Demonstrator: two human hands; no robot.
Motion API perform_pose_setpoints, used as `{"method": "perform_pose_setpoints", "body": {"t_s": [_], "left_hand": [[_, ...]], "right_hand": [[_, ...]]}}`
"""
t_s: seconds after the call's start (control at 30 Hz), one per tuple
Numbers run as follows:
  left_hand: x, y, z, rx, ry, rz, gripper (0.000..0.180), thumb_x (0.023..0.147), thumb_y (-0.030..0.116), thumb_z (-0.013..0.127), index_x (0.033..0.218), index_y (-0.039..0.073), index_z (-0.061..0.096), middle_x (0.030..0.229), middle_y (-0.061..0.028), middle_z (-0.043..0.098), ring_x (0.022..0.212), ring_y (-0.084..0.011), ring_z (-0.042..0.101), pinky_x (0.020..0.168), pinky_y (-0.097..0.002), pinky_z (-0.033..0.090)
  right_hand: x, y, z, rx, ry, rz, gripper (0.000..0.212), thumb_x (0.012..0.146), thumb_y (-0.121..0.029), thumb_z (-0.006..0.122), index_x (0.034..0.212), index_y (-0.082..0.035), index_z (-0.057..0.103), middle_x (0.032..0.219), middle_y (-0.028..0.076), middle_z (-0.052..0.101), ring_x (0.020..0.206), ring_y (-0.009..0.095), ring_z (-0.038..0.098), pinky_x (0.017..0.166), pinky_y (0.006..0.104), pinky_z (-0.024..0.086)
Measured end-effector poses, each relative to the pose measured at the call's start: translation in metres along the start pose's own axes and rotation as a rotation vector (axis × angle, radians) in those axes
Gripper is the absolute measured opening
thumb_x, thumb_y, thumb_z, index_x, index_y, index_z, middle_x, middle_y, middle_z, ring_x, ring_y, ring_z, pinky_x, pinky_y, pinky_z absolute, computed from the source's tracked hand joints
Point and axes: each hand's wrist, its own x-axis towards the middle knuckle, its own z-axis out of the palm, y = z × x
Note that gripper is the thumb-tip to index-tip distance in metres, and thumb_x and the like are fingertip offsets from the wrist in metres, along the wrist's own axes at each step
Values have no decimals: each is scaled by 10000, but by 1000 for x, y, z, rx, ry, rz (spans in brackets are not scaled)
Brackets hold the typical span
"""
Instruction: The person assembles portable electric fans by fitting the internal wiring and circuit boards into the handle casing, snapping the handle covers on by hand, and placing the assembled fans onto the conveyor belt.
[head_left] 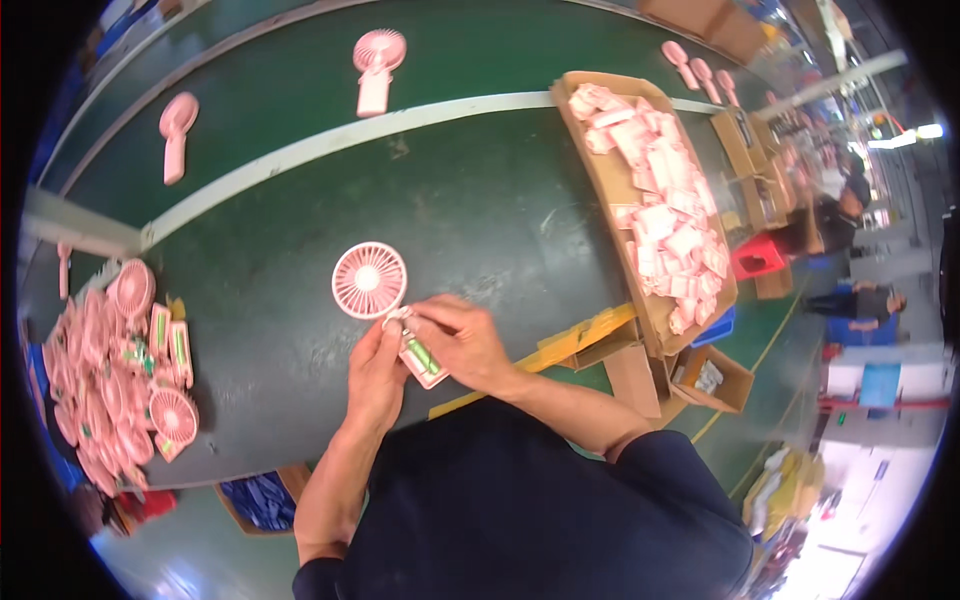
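Close in front of me, both hands grip a pink handheld fan (369, 280) over the near side of the table. Its round grille points away from me, and its handle is uncovered, showing a green battery (422, 354) inside. My left hand (376, 372) pinches the handle's left side just under the grille. From the right, my right hand (468, 343) is closed on the same handle, fingers at the neck by a small pale part. What the fingertips press on is partly hidden.
Left, a heap of pink fans (115, 370) lies at the table's edge. A cardboard tray (655, 335) of pink plastic pieces stands right, beside yellow tape (560, 347). Beyond a pale rail (300, 157), several fans lie on a green strip. People (835, 220) stand at far right.
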Motion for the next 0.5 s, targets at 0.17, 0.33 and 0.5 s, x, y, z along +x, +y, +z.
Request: {"method": "perform_pose_setpoints", "body": {"t_s": [0.17,0.33,0.5], "left_hand": [[8,-3,4,53,-24,31,289,1096,226,503,1262,11,602,1121,-39,663,997,-117,646,881,-294,543],[16,-3,7,36,20,59,277,1089,219,519,1231,-2,607,1116,-87,684,997,-164,677,883,-317,562],[13,7,10,17,-7,18,289,1085,229,515,1205,-23,591,1137,-208,700,1047,-334,711,935,-453,595]], "right_hand": [[2,4,-1,-59,80,-65,182,936,-88,723,1085,14,747,928,99,703,789,150,653,672,290,518],[9,-6,-11,-98,25,-46,212,941,-146,725,1100,-9,753,862,98,685,758,191,662,644,321,517],[27,-36,-124,-673,269,-563,230,929,-212,729,1027,-4,716,919,148,700,839,311,680,723,398,548]]}}
